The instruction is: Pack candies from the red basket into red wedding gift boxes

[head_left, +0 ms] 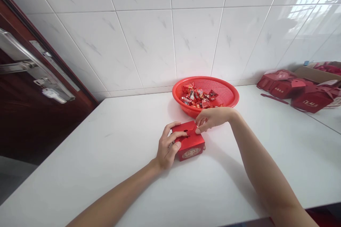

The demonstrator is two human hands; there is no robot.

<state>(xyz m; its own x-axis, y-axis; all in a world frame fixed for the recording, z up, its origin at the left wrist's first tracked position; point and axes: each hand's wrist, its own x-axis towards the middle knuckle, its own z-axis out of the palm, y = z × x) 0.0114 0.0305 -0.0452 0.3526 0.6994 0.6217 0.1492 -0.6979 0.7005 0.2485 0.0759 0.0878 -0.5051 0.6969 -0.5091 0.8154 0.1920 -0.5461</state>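
Note:
A small red gift box point(189, 142) rests on the white table, with a pale round ornament on its front and a dark opening in its top. My left hand point(169, 145) steadies it from the left, fingers spread across the lid and the thumb near the front edge. At the far right corner of the lid, my right hand point(209, 118) has its fingers curled in a pinch at the box's edge; the exact grip is partly hidden. Just behind the box stands a red plastic basket point(226, 94) with several wrapped candies point(198, 95) in it.
Several red gift boxes point(310, 97) stand at the right, beside a cardboard carton point(314, 73). A red strip point(274, 98) lies near them. White tiles point(145, 42) line the wall behind the table. At left is a dark red door point(23, 113) with keys point(52, 94) hanging in its lock.

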